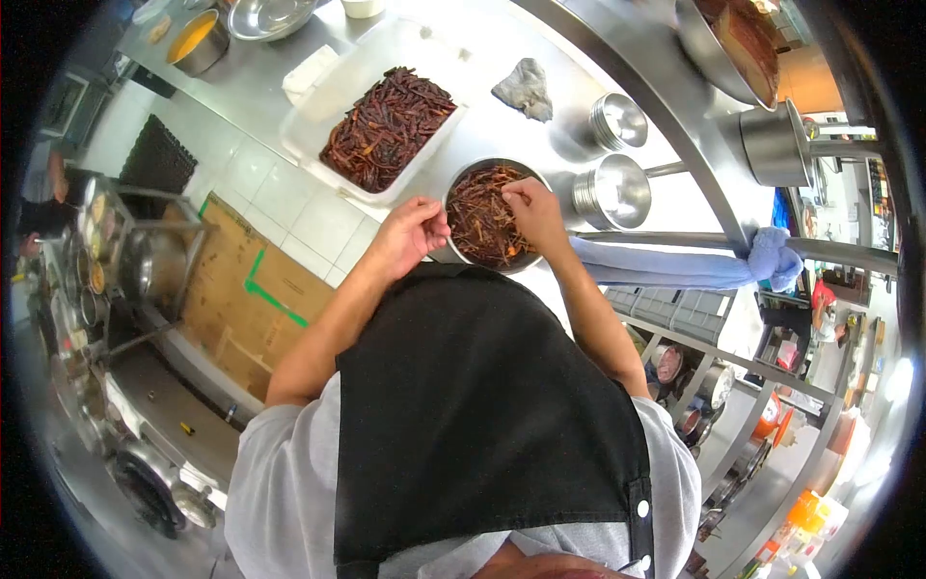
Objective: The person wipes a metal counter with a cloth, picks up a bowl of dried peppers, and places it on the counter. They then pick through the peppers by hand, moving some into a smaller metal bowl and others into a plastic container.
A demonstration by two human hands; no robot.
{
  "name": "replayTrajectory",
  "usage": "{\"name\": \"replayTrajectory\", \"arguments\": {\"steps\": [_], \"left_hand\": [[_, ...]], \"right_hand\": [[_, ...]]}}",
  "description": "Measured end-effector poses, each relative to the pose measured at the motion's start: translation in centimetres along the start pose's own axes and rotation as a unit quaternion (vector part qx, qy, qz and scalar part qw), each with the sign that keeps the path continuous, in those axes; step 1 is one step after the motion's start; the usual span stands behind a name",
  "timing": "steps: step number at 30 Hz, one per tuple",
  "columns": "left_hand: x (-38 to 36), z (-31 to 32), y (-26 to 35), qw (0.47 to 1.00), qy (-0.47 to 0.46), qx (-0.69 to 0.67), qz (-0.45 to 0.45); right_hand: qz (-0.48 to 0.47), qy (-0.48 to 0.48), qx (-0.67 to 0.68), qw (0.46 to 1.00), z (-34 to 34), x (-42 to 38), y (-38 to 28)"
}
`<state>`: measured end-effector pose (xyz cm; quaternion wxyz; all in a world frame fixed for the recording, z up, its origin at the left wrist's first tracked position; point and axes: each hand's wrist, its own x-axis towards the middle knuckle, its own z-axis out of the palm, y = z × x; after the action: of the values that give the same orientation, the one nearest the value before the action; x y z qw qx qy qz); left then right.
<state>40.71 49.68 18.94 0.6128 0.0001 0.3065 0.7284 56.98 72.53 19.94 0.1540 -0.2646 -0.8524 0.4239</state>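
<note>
A round metal bowl (455, 249) stands at the near edge of the steel counter, filled with dark reddish-brown dried strips (480, 214). My right hand (535, 214) is over the bowl's right part, its fingers pinched together at the strips; what lies between the fingertips is too small to name. At the bowl's left rim is my left hand (413, 234), fingers curled with the fingertips close together; whatever they hold, if anything, is hidden. Behind and to the left, a white plastic tub (315, 124) holds a heap of darker, glossy strips (388, 130).
Stacked metal bowls (617, 191) stand right of the filled bowl, below another stack (617, 122). A grey crumpled cloth (525, 89) lies behind. A blue cloth (666, 265) is tied along a rail at right. A pot of orange liquid (199, 42) is at the far left.
</note>
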Motion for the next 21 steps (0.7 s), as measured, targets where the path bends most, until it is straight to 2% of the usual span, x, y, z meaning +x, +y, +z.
{"name": "replayTrajectory", "arguments": {"steps": [1, 2, 4, 5, 8, 12, 13, 16, 19, 21], "left_hand": [[0.7, 0.2, -0.7, 1.000, 0.016, 0.018, 0.005], [1.1, 1.0, -1.2, 0.999, 0.032, 0.037, 0.010], [2.1, 3.0, -2.7, 0.997, 0.053, 0.048, 0.031], [2.5, 4.0, -3.5, 0.996, 0.063, 0.052, 0.033], [3.3, 6.5, -6.6, 0.988, 0.093, 0.119, 0.016], [2.4, 6.3, -9.7, 0.965, 0.139, 0.221, 0.002], [1.7, 5.7, -9.9, 0.964, 0.153, 0.220, 0.007], [-0.4, 4.6, -9.4, 0.958, 0.203, 0.201, 0.016], [-1.6, 3.9, -8.3, 0.951, 0.238, 0.197, 0.031], [-1.7, 3.3, -7.3, 0.947, 0.233, 0.216, 0.040]], "right_hand": [[0.083, -0.009, 0.082, 0.993, -0.5, -0.4, 0.0], [0.127, -0.023, 0.168, 0.977, -1.3, -0.7, 0.2], [0.212, -0.051, 0.337, 0.916, -2.5, -1.6, 0.5], [0.222, -0.054, 0.391, 0.891, -3.0, -2.2, 0.3], [0.228, -0.087, 0.416, 0.876, -3.9, -3.9, 1.4], [0.157, -0.149, 0.174, 0.961, -4.8, -4.6, 3.8], [0.067, -0.120, 0.071, 0.988, -4.9, -4.3, 4.2], [0.020, -0.199, -0.184, 0.962, -6.0, -2.5, 2.1], [-0.119, -0.143, -0.222, 0.957, -3.5, -0.5, 1.9], [-0.142, -0.146, -0.210, 0.956, -1.6, 1.2, -0.3]]}}
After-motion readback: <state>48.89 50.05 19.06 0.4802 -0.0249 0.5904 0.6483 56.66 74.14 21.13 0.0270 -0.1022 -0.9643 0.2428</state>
